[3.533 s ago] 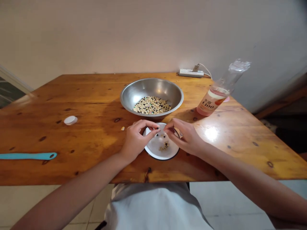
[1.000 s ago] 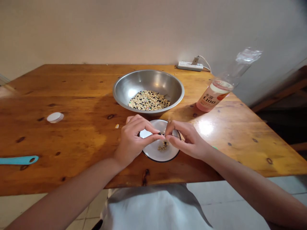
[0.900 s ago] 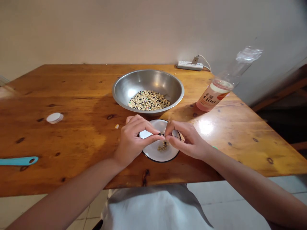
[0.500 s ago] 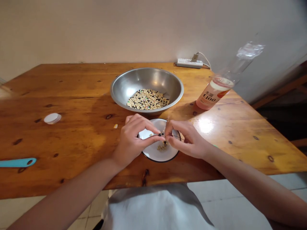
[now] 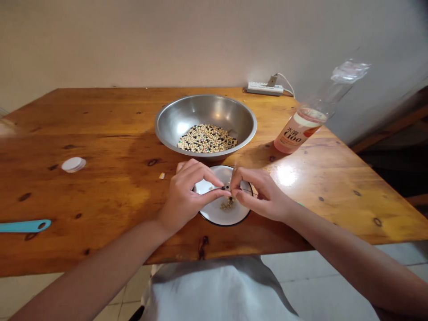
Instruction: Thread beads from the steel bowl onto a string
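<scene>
My left hand (image 5: 187,194) and my right hand (image 5: 259,194) meet fingertip to fingertip over a small white dish (image 5: 217,214) near the table's front edge. Left thumb and forefinger pinch a small dark bead (image 5: 223,187). The right fingers are pinched too, on something thin like a thread or needle that I cannot make out. A little heap of beads (image 5: 228,204) lies in the dish. Just behind it stands a steel bowl (image 5: 174,122) holding many cream, black and coloured beads (image 5: 207,138).
On the wooden table (image 5: 100,187), a pink drink bottle (image 5: 309,118) stands at the right, a power strip (image 5: 262,88) by the wall. A white cap (image 5: 73,164) and a turquoise tool (image 5: 23,225) lie at the left. A tiny yellow piece (image 5: 162,175) lies beside my left hand.
Both hands stay pinched together over the dish, barely shifting. The view has tilted slightly since the earliest frame, so the bowl and bottle sit higher and nearer.
</scene>
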The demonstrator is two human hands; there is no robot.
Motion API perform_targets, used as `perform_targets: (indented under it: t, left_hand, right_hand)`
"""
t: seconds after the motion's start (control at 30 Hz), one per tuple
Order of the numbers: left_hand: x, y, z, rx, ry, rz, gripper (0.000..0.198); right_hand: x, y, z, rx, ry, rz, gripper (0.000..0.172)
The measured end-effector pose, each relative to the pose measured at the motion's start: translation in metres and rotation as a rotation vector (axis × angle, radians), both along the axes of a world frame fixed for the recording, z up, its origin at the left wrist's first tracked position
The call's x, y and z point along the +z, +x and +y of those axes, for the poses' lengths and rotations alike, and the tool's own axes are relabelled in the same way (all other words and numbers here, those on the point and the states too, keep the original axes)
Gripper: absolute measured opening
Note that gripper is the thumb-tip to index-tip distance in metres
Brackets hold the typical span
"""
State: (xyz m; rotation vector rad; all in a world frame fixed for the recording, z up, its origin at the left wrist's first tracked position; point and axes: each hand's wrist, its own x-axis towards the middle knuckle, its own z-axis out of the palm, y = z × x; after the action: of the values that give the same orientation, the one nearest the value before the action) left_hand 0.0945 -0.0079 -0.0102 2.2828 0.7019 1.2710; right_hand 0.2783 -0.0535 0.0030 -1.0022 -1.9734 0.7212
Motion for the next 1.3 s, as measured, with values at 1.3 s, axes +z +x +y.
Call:
perform_targets:
  t: [1.3]
  left_hand:
    - [0.026,-0.005,-0.001,0.012,0.130,0.116,0.013]
  right_hand:
    - [-0.014,-0.005,0.013,-0.172,0.327,0.038,0.015]
